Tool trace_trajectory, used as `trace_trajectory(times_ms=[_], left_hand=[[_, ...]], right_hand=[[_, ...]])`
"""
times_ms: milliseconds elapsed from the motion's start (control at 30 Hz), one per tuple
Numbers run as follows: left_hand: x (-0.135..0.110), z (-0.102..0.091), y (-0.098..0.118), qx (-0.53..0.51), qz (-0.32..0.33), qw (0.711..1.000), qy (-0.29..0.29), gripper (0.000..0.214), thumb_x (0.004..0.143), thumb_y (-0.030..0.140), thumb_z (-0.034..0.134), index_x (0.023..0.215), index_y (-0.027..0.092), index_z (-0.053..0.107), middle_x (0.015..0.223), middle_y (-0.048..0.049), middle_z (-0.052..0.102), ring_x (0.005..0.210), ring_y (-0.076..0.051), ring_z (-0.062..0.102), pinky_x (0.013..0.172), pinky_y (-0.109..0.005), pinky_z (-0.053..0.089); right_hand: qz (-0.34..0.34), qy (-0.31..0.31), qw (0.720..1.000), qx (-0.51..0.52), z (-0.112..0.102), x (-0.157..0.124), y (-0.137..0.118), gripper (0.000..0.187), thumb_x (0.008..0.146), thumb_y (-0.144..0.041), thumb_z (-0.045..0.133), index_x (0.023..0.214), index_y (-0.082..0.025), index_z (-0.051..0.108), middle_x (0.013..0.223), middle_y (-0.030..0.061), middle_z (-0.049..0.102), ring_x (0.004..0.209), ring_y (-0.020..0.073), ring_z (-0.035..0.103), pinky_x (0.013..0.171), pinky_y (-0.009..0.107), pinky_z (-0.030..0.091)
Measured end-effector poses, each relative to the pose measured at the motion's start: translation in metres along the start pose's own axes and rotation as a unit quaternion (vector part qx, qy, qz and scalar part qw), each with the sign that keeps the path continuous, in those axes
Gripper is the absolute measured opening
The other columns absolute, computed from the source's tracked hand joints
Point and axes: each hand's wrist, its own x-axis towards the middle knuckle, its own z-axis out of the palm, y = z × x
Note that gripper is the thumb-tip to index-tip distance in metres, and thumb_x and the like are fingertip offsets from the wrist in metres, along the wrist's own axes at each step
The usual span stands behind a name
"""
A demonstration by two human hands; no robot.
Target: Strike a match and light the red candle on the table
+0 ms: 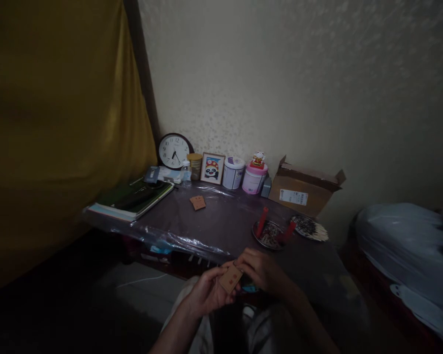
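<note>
A small brown cardboard box (231,279), flat like a matchbox and printed with reddish marks, rests in my left hand (210,291). The thumb and fingers of that hand close around its left and lower edges. My right hand (257,268) is closed at the box's upper right edge, its fingertips pinched there and partly hidden. Similar brown pieces (198,202) lie overlapping on the dark table farther back. Beyond my right hand, a metal plate (256,239) holds a standing red candle (262,222) and a leaning red one (290,230), with dark bits between them.
Behind the plate lies a pile of blackened, pale-ended sticks (310,228). An open carton (299,189), tins (234,173), a panda picture (212,168) and a clock (175,150) line the wall. A green book (133,199) lies at left, near a yellow curtain (66,123). Plastic sheeting (184,241) covers the table edge.
</note>
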Motion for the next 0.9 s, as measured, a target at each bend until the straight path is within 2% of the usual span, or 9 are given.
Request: trace_trajectory(times_ms=[233,400,600,900], left_hand=[[0.0002,0.0022,0.0007,-0.006,0.001,1.0,-0.001,0.029,0.081,0.028,0.051,0.093,0.006,0.068,0.073,-0.0135,0.075,0.062,-0.017,0.066,0.059,-0.026,0.043],[0.0,0.0016,0.0011,-0.01,0.003,1.0,-0.005,0.026,0.08,0.026,0.053,0.097,0.011,0.066,0.073,-0.0114,0.075,0.062,-0.017,0.067,0.059,-0.025,0.042],[-0.0002,0.0015,0.0012,-0.009,-0.004,1.0,0.002,0.029,0.081,0.027,0.051,0.095,0.007,0.067,0.071,-0.0127,0.075,0.062,-0.017,0.067,0.058,-0.025,0.042],[-0.0008,0.0043,0.0012,-0.005,-0.01,1.0,0.009,0.026,0.081,0.023,0.05,0.097,0.013,0.067,0.073,-0.0097,0.076,0.065,-0.017,0.069,0.06,-0.026,0.041]], right_hand=[[-0.01,-0.016,1.0,0.011,-0.0028,-0.0006,-0.0019,0.02,0.094,-0.02,0.044,0.09,-0.02,0.064,0.086,0.0035,0.061,0.077,0.0147,0.059,0.071,0.024,0.043],[-0.008,-0.015,1.0,-0.004,-0.0041,0.0003,-0.0028,0.015,0.092,-0.019,0.049,0.087,-0.019,0.063,0.082,0.002,0.06,0.072,0.0135,0.057,0.066,0.023,0.041],[-0.017,-0.045,0.999,-0.014,-0.0089,0.0018,-0.0076,0.022,0.094,-0.018,0.044,0.09,-0.019,0.065,0.085,0.0034,0.061,0.075,0.0142,0.058,0.069,0.023,0.042],[-0.004,-0.039,0.999,-0.014,-0.0096,0.0018,-0.0039,0.012,0.084,-0.013,0.054,0.083,-0.019,0.064,0.078,0.0006,0.06,0.064,0.0117,0.054,0.059,0.021,0.037]])
